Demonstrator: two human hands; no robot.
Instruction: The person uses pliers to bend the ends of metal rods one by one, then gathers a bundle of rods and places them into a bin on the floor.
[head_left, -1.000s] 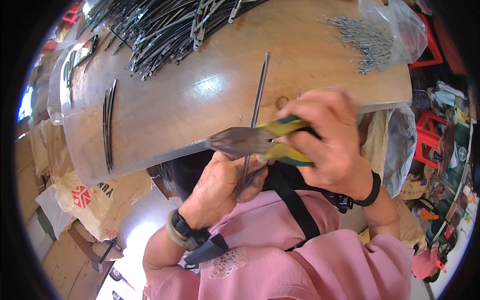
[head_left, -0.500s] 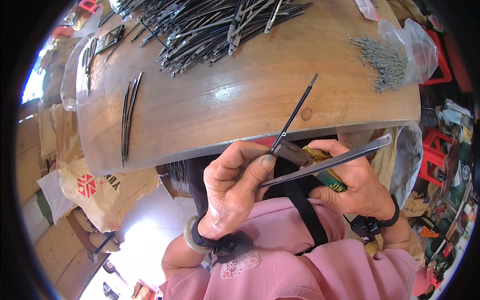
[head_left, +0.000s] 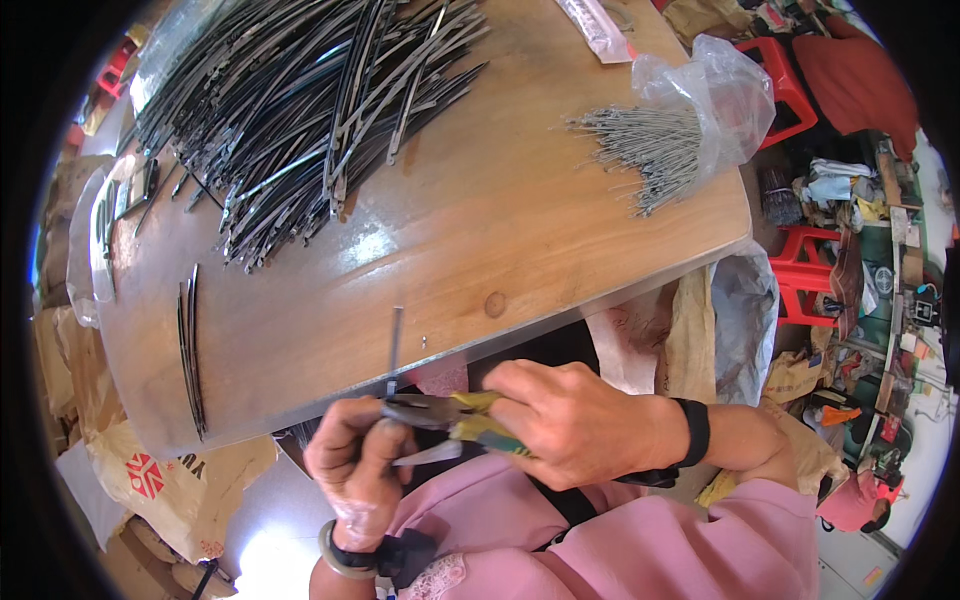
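Note:
My left hand (head_left: pixel 352 455), low at the table's near edge, is closed with thumb and finger pinching a thin dark metal strip (head_left: pixel 397 345). The strip stands up past the fingertips. Another pale, flat strip end (head_left: pixel 430 455) sticks out below the fingers toward the right. My right hand (head_left: pixel 575 422) is wrapped round pliers (head_left: pixel 487 432) with yellow and green handles. The plier jaws lie at the left fingertips, against the base of the upright strip. Exactly what they grip is hidden by the fingers.
A large heap of long black and grey strips (head_left: pixel 290 120) covers the table's far left. Several loose strips (head_left: pixel 189 350) lie near the left edge. A clear bag (head_left: pixel 735 105) of thin grey wires (head_left: pixel 650 155) lies at the right; beyond stand red stools (head_left: pixel 805 275).
My view has turned, so the table sits differently. Both hands have come closer together and lower left. The pliers now point left, and the long strip no longer crosses in front of my right hand.

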